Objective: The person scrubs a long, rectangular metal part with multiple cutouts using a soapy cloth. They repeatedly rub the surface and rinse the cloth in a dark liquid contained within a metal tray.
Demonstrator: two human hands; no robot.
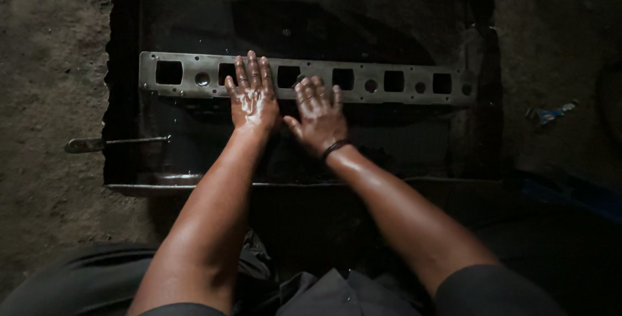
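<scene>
Two wet hands press flat on a long metal plate (304, 78) pierced with square and round holes, lying across the far part of a dark tray (123, 160) of black liquid. The left hand (254, 99) is spread over its middle, the right hand (321, 116) just beside it, fingers bent on the near edge. Slick skin could slide off, or a fingertip catch a hole's edge

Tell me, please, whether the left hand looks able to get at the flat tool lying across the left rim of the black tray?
Probably yes. The left hand rests flat on the long metal plate, holding nothing, and the flat tool lies to its left across the tray rim, with nothing visible between them.
</scene>
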